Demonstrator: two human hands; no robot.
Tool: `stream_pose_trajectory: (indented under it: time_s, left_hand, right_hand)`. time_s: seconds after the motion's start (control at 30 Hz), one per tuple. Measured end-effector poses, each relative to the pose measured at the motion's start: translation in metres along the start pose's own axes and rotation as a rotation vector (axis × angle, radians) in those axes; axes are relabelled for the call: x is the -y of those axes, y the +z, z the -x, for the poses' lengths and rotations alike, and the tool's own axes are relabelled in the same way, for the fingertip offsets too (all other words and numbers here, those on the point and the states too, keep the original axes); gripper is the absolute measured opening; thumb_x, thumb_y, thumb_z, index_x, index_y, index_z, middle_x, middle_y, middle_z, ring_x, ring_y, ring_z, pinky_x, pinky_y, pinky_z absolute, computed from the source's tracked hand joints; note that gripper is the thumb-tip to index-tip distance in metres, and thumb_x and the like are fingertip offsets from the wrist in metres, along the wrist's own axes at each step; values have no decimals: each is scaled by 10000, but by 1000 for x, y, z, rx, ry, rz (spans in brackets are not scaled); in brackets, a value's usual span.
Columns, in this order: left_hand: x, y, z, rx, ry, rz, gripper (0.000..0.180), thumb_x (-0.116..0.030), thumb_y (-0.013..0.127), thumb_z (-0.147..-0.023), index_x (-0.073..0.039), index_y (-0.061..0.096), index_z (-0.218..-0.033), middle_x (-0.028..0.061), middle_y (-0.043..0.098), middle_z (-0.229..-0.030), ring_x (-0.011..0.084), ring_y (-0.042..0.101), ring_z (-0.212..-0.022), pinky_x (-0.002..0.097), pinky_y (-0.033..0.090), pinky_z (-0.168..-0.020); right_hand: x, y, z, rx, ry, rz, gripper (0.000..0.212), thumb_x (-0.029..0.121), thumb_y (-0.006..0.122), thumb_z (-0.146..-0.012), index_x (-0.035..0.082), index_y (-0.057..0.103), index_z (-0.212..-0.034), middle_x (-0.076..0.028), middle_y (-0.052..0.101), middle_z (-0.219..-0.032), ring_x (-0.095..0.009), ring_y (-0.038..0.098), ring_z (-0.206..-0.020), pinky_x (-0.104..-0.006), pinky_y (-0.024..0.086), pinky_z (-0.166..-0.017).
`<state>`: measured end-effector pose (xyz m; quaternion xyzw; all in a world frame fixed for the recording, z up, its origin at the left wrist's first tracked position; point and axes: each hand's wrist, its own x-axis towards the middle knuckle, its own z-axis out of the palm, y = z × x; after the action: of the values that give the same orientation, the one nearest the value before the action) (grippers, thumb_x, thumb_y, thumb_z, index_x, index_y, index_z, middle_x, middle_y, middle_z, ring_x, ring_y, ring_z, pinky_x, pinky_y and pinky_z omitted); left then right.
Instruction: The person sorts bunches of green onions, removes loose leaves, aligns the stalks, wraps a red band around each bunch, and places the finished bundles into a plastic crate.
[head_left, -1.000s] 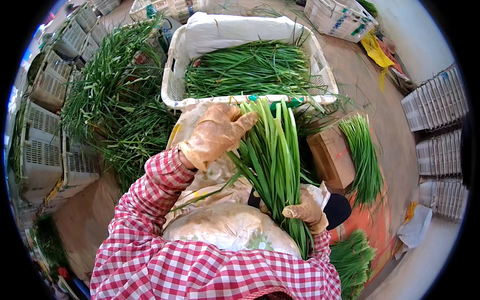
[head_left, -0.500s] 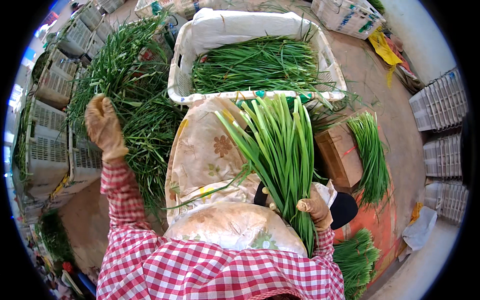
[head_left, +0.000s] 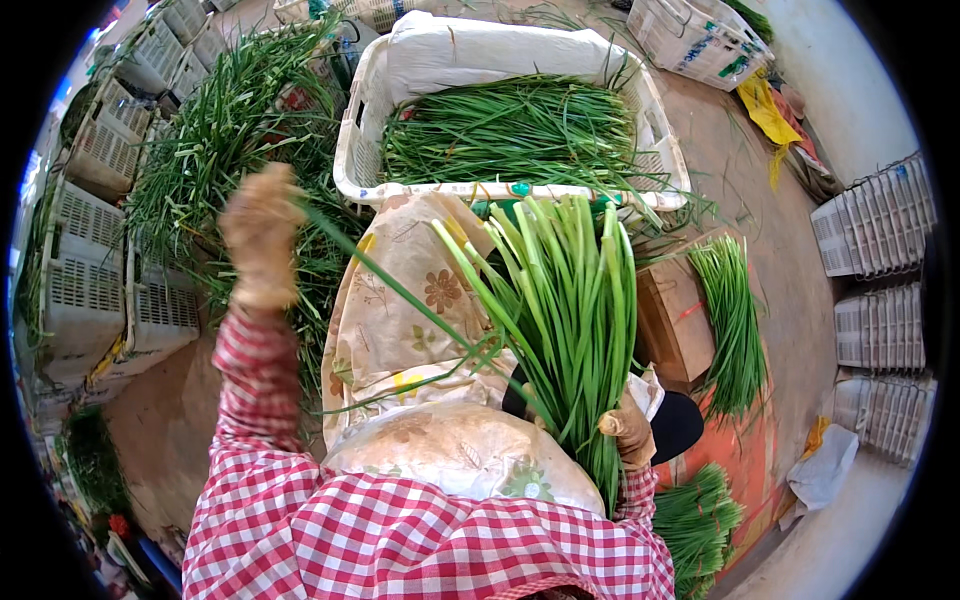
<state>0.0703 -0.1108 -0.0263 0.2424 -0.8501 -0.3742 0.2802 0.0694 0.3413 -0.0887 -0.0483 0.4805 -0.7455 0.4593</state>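
My right hand [head_left: 627, 432], in a tan glove, is closed round a thick bunch of garlic chives [head_left: 570, 310], held upright on my lap with the pale cut ends up. My gloved left hand [head_left: 262, 235] is smeared by motion beside the loose heap of chives [head_left: 230, 150] on the left. One long green chive stalk [head_left: 400, 290] runs from its fingers down across my apron to the bunch. A stray bent stalk [head_left: 400, 393] sticks out from the bunch over the patterned apron [head_left: 390, 290].
Ahead stands a white plastic crate [head_left: 350, 150] with chives laid inside. To the right, a chive bundle [head_left: 728, 320] leans on a cardboard box [head_left: 675, 320]; more bundles [head_left: 697, 530] lie nearer. Stacked crates line the left [head_left: 85, 270] and right [head_left: 880, 320].
My left hand has moved right from the heap's edge, and a long chive stalk now trails from it. My right hand still holds the bunch.
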Motion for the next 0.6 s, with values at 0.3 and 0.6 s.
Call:
stream_pose_trajectory:
  time_s: [0.3,0.6]
  left_hand:
    - [-50,4,1,287,259,531,296,-293,597,-906,-61,660,-1078,56,672,-1018,116,626,-828,258,506,-763]
    - [-84,55,17,680,273,668,279,-270,622,-891,1,635,-827,30,602,-722,128,578,-645,265,495,-570]
  right_hand:
    - [16,29,-21,262,12,-353,947,208,811,-672,-68,266,-1397,-302,437,-1323,-411,494,-1190,-489,398,-1012]
    - [3,15,-7,131,56,-131,975,240,828,-649,-46,277,-1401,-265,457,-1320,-400,487,-1199,-471,383,-1025]
